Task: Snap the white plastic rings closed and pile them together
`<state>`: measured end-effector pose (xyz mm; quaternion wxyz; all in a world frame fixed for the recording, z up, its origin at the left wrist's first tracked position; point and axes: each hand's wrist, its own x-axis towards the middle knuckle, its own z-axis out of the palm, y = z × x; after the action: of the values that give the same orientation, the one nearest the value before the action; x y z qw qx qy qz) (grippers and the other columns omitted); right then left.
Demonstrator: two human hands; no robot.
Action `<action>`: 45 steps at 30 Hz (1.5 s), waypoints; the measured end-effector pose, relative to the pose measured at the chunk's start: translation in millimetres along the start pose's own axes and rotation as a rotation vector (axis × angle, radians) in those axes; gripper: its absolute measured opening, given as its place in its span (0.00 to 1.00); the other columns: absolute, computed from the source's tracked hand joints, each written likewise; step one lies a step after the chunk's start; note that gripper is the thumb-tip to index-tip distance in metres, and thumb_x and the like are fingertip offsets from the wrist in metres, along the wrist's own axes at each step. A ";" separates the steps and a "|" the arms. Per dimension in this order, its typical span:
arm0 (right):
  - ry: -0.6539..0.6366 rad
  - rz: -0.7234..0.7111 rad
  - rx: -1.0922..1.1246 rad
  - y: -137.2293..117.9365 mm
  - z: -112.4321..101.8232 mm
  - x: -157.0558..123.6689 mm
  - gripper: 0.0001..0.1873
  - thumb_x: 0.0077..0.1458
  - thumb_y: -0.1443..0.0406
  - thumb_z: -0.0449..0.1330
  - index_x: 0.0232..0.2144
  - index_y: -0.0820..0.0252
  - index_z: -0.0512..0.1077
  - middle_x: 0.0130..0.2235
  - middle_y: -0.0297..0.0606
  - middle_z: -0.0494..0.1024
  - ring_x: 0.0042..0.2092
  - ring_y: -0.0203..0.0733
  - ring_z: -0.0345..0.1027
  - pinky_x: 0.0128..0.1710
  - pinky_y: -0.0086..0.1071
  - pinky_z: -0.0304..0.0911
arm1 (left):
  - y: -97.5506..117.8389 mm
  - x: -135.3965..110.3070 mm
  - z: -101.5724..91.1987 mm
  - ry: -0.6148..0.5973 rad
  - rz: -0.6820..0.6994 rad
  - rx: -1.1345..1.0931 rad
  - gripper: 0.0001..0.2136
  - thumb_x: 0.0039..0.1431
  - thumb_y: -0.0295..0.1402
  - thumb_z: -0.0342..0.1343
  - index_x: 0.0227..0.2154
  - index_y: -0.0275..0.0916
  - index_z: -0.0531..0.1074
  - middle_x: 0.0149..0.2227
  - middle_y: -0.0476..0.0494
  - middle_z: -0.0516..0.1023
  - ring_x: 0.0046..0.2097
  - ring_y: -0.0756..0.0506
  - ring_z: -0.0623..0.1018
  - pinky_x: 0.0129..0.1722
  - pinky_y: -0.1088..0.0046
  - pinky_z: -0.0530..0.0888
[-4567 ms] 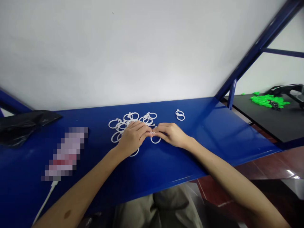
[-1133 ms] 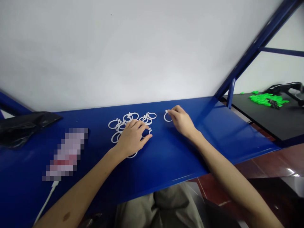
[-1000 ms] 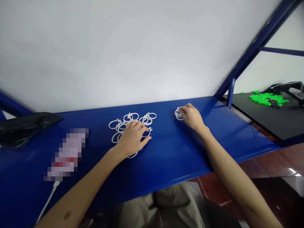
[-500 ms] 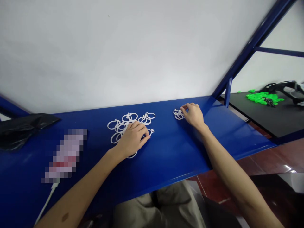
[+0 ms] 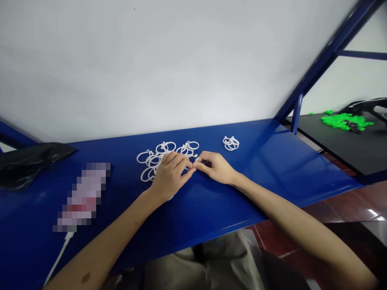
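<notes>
Closely, the right hand [image 5: 216,166] is pinching a white ring [image 5: 197,160] between thumb and forefinger, just in front of the left hand [image 5: 171,173]. The left fingertips are meeting it there, though the fingers are hiding most of the ring and I cannot tell whether they are clamped on it. Under and beyond the left hand, a loose pile of white eyelet rings [image 5: 150,154] is lying on the blue tabletop [image 5: 193,217]. A small overlapping cluster of rings [image 5: 231,142] is resting beyond the right hand, apart from the pile. Farther left, a white cable [image 5: 66,241] is running to a pixelated slab [image 5: 84,191], and a black plastic bag [image 5: 33,163] is lying near the wall [image 5: 145,72]. Far right, bright green pieces [image 5: 341,121] are sitting on a black table [image 5: 335,149].
</notes>
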<state>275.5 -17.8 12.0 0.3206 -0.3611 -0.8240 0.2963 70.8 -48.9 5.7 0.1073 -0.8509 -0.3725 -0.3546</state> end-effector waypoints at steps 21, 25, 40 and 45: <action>0.042 -0.179 -0.233 -4.4 -6.1 -5.9 0.12 0.71 0.58 0.51 0.41 0.59 0.69 0.37 0.38 0.80 0.35 0.38 0.72 0.35 0.30 0.63 | -3.9 2.2 -5.8 0.048 -0.159 -0.252 0.06 0.66 0.39 0.57 0.38 0.42 0.70 0.34 0.51 0.77 0.35 0.48 0.76 0.38 0.70 0.73; 0.017 -0.235 -0.143 -2.4 -9.2 -4.4 0.11 0.71 0.61 0.51 0.43 0.58 0.71 0.40 0.38 0.80 0.39 0.38 0.73 0.41 0.31 0.66 | -4.5 3.3 -6.2 0.049 -0.111 -0.240 0.07 0.68 0.36 0.55 0.33 0.42 0.68 0.31 0.52 0.76 0.35 0.48 0.76 0.39 0.69 0.72; 0.013 -0.294 -0.361 -3.0 -2.6 -3.9 0.15 0.71 0.62 0.49 0.45 0.62 0.73 0.38 0.43 0.77 0.39 0.42 0.69 0.41 0.35 0.66 | -7.2 -2.3 2.5 0.073 0.032 -0.086 0.07 0.69 0.31 0.53 0.32 0.42 0.68 0.29 0.50 0.76 0.35 0.45 0.73 0.39 0.65 0.68; -0.030 -0.321 -0.428 -2.1 -3.3 -3.8 0.16 0.72 0.62 0.47 0.43 0.62 0.73 0.37 0.43 0.76 0.39 0.42 0.67 0.39 0.35 0.65 | -7.7 -1.8 0.9 0.040 0.021 -0.086 0.10 0.69 0.30 0.51 0.30 0.42 0.69 0.28 0.51 0.76 0.35 0.46 0.73 0.39 0.66 0.67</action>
<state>279.1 -21.1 14.3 0.2675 -0.2811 -0.9193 0.0661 65.0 -44.2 3.2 0.0820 -0.8514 -0.3456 -0.3860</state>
